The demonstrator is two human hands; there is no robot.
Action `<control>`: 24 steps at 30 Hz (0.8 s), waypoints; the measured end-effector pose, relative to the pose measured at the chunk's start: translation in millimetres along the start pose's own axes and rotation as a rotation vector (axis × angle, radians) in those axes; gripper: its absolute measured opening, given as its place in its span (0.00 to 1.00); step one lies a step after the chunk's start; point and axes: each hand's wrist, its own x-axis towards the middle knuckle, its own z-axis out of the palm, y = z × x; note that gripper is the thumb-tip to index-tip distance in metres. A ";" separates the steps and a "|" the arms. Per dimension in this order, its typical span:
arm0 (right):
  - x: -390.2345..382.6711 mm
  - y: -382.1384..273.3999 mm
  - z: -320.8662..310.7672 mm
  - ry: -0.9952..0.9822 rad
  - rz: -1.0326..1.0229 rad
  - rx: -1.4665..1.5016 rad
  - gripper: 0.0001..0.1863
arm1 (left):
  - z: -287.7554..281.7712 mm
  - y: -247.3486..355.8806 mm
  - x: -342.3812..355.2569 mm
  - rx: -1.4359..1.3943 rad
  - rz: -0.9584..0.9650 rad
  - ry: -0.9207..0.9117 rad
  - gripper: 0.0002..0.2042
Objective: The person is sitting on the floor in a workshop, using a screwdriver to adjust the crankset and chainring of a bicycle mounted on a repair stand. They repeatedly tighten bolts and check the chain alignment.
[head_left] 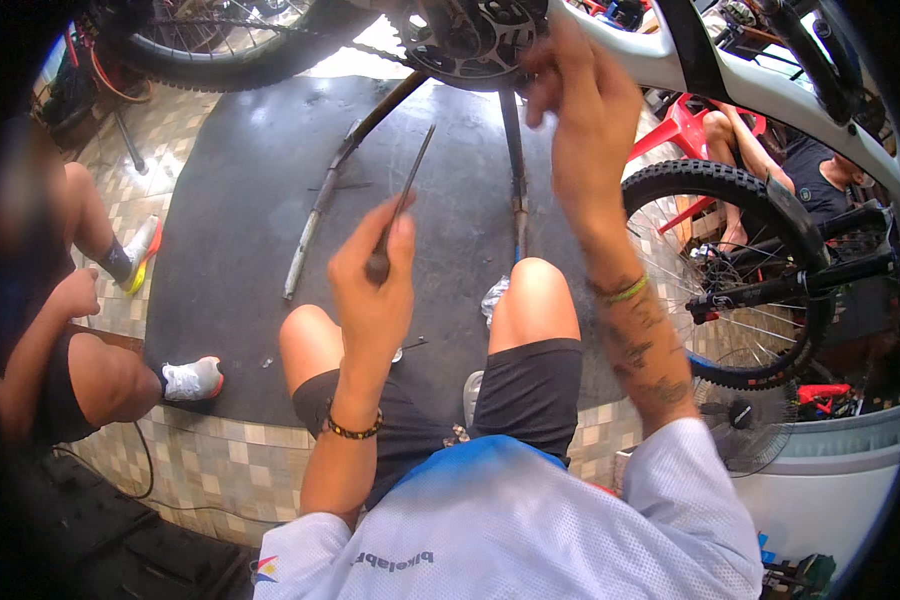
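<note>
Own hands: two are showing, the left hand (372, 262) low over the mat and the right hand (592, 120) raised beside the bicycle (642, 45).
Left fingers: they are closing around one slim dark tool (417, 168), gripping it by its handle end.
Tool: it is pointing up and slightly right, its thin shaft lying across the view of the mat, below the chainring.
Right fingers: they are bending partway near the single chainring (470, 40); whether they are touching or grasping anything, I cannot tell.
Wheels: two are showing, one knobbly tyre (210, 72) at upper left, another front wheel (727, 180) at right.
Metal legs (342, 160): two are standing on one black mat (235, 215).
Other people: two are sitting nearby, one at each side.
</note>
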 end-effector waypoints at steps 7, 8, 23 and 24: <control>-7.1 99.9 -18.9 0.118 0.282 0.550 0.18 | 44.8 27.9 63.3 0.079 0.222 0.023 0.10; -4.7 101.0 -10.6 0.067 0.292 0.623 0.18 | 45.8 28.3 65.9 0.083 0.203 0.017 0.10; 16.8 114.5 12.8 -0.061 0.297 1.000 0.21 | 34.3 76.7 91.7 0.654 0.566 -0.151 0.16; 15.8 115.4 4.7 -0.051 0.324 0.986 0.22 | 39.7 79.6 93.1 0.510 0.472 -0.259 0.18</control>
